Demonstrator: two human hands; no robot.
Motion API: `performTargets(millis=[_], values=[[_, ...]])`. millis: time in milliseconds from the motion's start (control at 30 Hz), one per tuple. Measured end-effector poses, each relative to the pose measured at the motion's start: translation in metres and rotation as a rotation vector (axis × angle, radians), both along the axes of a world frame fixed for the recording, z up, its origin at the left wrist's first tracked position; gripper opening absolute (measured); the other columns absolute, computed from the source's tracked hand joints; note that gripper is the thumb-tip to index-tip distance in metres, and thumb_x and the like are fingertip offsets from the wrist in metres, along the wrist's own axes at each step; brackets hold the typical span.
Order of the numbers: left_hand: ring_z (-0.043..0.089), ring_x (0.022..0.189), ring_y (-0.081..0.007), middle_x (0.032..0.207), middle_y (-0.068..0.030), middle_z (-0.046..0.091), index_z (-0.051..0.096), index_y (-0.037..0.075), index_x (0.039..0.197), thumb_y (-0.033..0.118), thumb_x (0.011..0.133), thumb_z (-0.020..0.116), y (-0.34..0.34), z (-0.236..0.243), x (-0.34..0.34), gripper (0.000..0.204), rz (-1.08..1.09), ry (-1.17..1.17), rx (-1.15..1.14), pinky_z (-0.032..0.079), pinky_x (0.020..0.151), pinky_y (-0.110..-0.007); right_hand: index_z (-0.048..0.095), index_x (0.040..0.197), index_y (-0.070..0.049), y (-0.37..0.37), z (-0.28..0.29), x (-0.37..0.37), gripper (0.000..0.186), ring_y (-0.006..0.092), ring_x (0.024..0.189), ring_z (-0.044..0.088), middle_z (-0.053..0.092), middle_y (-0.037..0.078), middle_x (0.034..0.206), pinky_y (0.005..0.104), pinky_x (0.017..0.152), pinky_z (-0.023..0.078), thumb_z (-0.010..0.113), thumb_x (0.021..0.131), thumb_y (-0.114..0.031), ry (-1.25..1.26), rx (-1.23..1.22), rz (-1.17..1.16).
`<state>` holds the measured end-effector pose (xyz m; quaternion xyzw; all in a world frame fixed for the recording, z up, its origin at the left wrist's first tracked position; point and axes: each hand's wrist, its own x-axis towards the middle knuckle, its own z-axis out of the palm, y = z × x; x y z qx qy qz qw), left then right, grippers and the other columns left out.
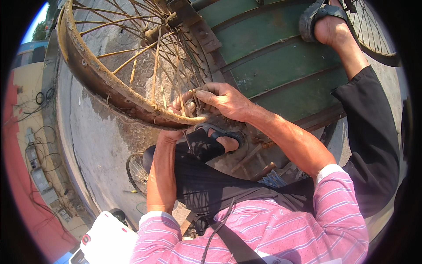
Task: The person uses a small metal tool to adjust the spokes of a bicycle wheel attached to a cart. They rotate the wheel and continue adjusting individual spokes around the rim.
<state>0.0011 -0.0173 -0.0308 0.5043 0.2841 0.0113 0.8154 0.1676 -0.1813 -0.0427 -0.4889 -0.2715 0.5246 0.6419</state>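
A rusty, dirt-caked wire-spoked wheel rim (91, 65) fills the upper left, its hub (154, 33) near the top. My right hand (223, 100) pinches at the spokes (156, 77) near the rim's lower right, thumb and forefinger pressed together. My left hand (178, 110) reaches up behind the rim to that same cluster of spokes, fingers curled there and partly hidden by the rim. What exactly each pinch holds is too small to tell. A thin rod points down below the rim near my left hand.
A green metal slatted bed (272, 22) lies under my raised right sandalled foot (327, 28). Another wheel (369, 31) is at top right, a smaller one (134, 176) at lower left. Electrical boxes (39, 174) and cables hang at left, beside a white object (105, 242).
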Motion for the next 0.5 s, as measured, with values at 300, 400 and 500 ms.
performTargets(millis=[300,400,500], values=[[0.071,0.102,-0.0165,0.125,-0.0093,0.07,0.053,-0.006,0.144,0.018,0.104,0.068,-0.015,0.012,0.008,0.05,0.012,-0.106,0.125,0.061,0.08,-0.029,0.071,0.107,0.0,-0.003,0.003,-0.001,0.037,0.0105,0.081,0.057,0.066,0.002,0.088,0.03,0.071,0.047,0.068,0.106,-0.037,-0.105,-0.006,-0.026],[0.071,0.093,-0.0124,0.113,-0.0053,0.072,0.06,-0.001,0.138,0.02,0.105,0.07,-0.016,0.008,0.009,0.041,0.023,-0.162,0.215,0.061,0.076,-0.026,0.072,0.105,0.003,-0.006,0.007,-0.003,0.043,0.019,0.086,0.065,0.072,0.012,0.089,0.0381,0.078,0.052,0.069,0.102,-0.039,-0.221,-0.021,-0.069],[0.066,0.082,-0.0081,0.098,0.0002,0.07,0.066,0.004,0.127,0.025,0.107,0.069,-0.005,0.008,0.007,0.029,-0.234,-0.135,1.001,0.056,0.066,-0.024,0.072,0.105,0.004,-0.009,0.018,-0.003,0.04,0.0205,0.084,0.065,0.072,0.015,0.088,0.0397,0.077,0.052,0.069,0.102,-0.036,-0.295,-0.037,-0.091]])
